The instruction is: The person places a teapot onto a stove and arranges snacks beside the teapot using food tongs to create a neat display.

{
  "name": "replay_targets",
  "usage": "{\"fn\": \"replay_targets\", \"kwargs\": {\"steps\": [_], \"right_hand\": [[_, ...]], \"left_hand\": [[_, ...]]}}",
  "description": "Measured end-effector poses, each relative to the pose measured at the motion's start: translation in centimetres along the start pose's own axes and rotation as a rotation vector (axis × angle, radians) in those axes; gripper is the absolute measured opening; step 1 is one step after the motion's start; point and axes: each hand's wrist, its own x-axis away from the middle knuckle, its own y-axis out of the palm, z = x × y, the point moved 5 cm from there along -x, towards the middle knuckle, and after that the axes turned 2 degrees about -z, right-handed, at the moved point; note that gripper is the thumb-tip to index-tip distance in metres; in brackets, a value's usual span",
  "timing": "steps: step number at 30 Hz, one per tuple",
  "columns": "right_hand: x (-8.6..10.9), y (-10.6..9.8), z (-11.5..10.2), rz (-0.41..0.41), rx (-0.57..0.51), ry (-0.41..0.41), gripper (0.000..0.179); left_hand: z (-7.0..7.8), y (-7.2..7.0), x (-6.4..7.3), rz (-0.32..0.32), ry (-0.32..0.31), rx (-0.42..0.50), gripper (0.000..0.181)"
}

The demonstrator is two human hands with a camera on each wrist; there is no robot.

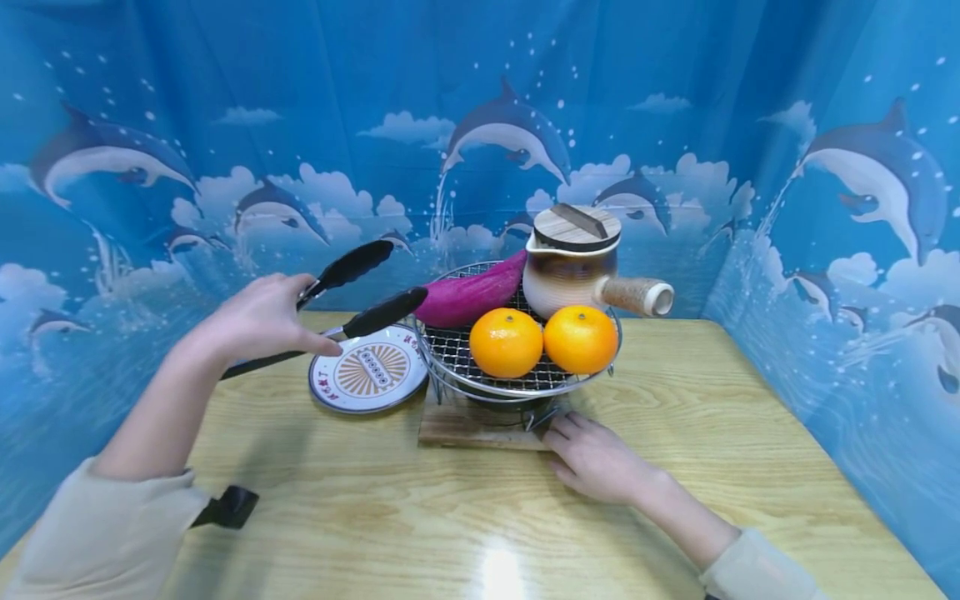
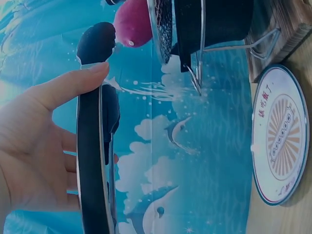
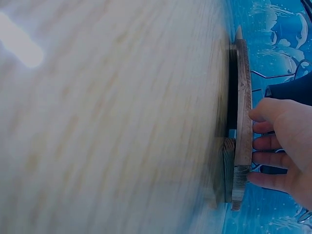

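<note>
A pair of black-and-metal kitchen tongs (image 1: 363,312) is held in my left hand (image 1: 258,321), their two black tips spread apart and pointing toward the round wire grill (image 1: 442,367). In the left wrist view my thumb lies along one arm of the tongs (image 2: 92,161); the other fingers are partly hidden behind it. My right hand (image 1: 600,458) rests at the front right corner of the wooden board (image 1: 472,429) under the grill. The right wrist view shows its fingertips touching the board's top face (image 3: 243,107). On the grill lie two oranges (image 1: 506,342) and a purple tapering vegetable (image 1: 468,296).
A side-handled pot (image 1: 562,279) with a wooden lid stands at the grill's back right, its handle sticking out rightward. A white patterned plate (image 1: 371,371) lies on the table left of the grill. Dolphin-printed blue curtains (image 1: 337,100) enclose the wooden table (image 1: 420,517).
</note>
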Motion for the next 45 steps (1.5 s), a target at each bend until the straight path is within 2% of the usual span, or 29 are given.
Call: {"fn": "replay_targets", "kwargs": {"steps": [6,17,22,28,34,39,45], "right_hand": [[0.0,0.0,0.0,-0.002,-0.003,0.003,0.022],[0.0,-0.1,0.0,-0.002,-0.007,0.002,0.021],[0.0,-0.1,0.0,-0.009,-0.010,0.004,0.022],[-0.1,-0.1,-0.1,-0.012,-0.009,0.004,0.022],[-0.1,-0.1,0.0,-0.013,0.001,0.001,0.023],[-0.1,-0.1,-0.1,-0.013,-0.001,-0.003,0.023],[0.0,-0.3,-0.1,-0.011,0.002,-0.001,0.024]], "left_hand": [[-1.2,0.4,-0.1,-0.024,-0.024,0.001,0.126],[-3.2,1.2,-0.5,-0.035,-0.051,-0.029,0.126],[-4.2,1.8,-0.6,-0.046,-0.044,-0.035,0.127],[-4.7,3.1,-0.7,-0.060,0.021,-0.076,0.120],[-4.4,5.0,-0.8,-0.071,0.090,-0.084,0.115],[-4.1,6.3,-0.9,-0.055,0.149,-0.114,0.113],[-3.8,8.0,-1.1,-0.076,0.174,-0.112,0.108]]}}
